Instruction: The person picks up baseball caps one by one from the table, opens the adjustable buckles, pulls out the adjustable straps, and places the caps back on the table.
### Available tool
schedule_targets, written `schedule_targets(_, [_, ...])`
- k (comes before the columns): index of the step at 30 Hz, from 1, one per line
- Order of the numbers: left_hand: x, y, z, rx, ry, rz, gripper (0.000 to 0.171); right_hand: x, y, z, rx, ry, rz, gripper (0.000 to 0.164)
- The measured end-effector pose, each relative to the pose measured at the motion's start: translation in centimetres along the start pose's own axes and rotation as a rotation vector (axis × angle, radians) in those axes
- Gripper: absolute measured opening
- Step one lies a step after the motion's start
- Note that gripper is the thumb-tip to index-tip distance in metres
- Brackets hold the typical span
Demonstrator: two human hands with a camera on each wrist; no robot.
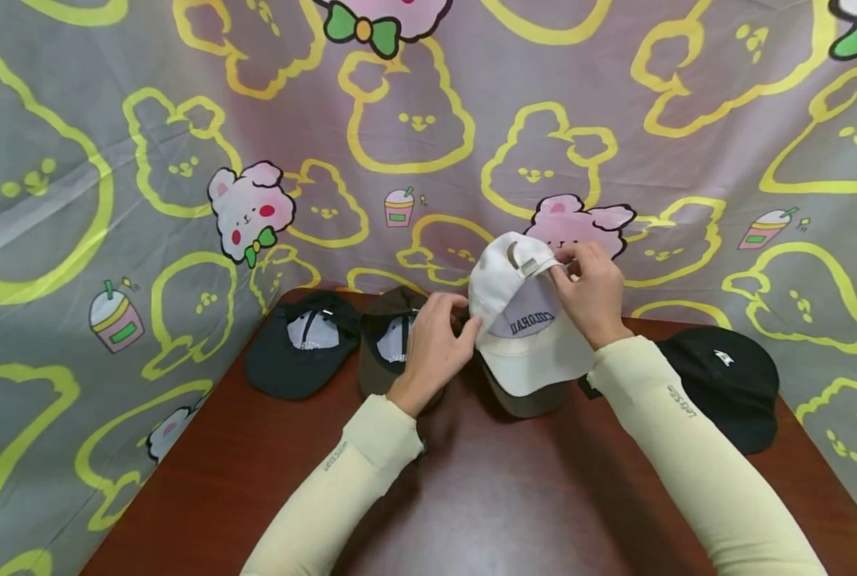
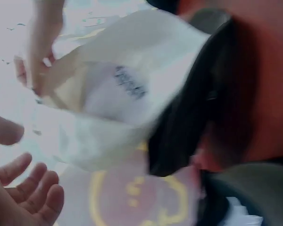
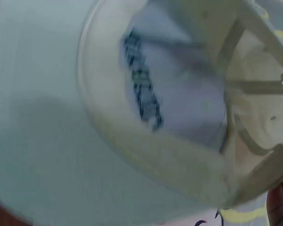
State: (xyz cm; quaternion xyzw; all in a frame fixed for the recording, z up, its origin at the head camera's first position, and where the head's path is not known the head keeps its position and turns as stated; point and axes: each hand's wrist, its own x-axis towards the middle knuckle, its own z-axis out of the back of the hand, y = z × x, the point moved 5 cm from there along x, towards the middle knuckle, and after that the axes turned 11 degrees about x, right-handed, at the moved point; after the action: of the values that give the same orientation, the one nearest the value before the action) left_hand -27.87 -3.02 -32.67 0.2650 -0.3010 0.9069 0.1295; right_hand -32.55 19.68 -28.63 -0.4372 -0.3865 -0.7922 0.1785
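Observation:
A white baseball cap (image 1: 543, 360) is tilted with its inside towards me, showing a grey lining panel with reversed dark lettering. My right hand (image 1: 592, 288) pinches its back edge near the strap; in the right wrist view the cap (image 3: 47, 141) fills most of the picture. On the cap's other side is my left hand (image 1: 438, 340), fingers loosely bent and apart. In the left wrist view that hand (image 2: 28, 193) holds nothing, with a gap between it and the white cap (image 2: 132, 42). Beneath the white brim, a dark brown brim (image 1: 525, 402) shows; the rest of that cap is hidden.
At the left of the reddish-brown table (image 1: 471, 496), a black cap (image 1: 291, 364) lies with its inside up. Beside it a brown cap (image 1: 374, 372) is partly covered by my left hand. Another black cap (image 1: 741, 384) lies at right. A patterned cloth (image 1: 428, 192) hangs behind.

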Motion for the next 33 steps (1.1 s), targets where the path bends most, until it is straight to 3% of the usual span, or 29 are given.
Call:
schedule_targets(3, [1.9, -1.9, 0.9, 0.018, -0.063, -0.082, 0.017, -0.2, 0.6, -0.2, 0.024, -0.003, 0.010, 0.010])
schedule_targets(6, [3.7, -3.9, 1.2, 0.062, -0.069, -0.158, 0.014, -0.3, 1.3, -0.2, 0.050, -0.013, 0.009, 0.011])
schedule_targets(13, [6.6, -6.4, 1.9, 0.151, 0.066, -0.244, 0.021, 0.8, 4.1, 0.1, 0.124, -0.049, 0.058, 0.009])
schedule_targets(18, [8.0, -7.3, 2.1, 0.056, 0.161, -0.195, 0.027, 1.7, 5.2, 0.6, 0.178, -0.058, 0.067, 0.006])
schedule_targets(23, [8.5, -7.1, 1.9, -0.036, 0.243, -0.130, 0.026, 2.0, 5.4, 0.8, 0.191, -0.047, 0.064, 0.006])
schedule_targets(33, [8.8, -6.0, 1.3, -0.232, 0.270, -0.056, 0.012, 1.1, 5.3, 0.7, 0.102, 0.062, 0.133, 0.006])
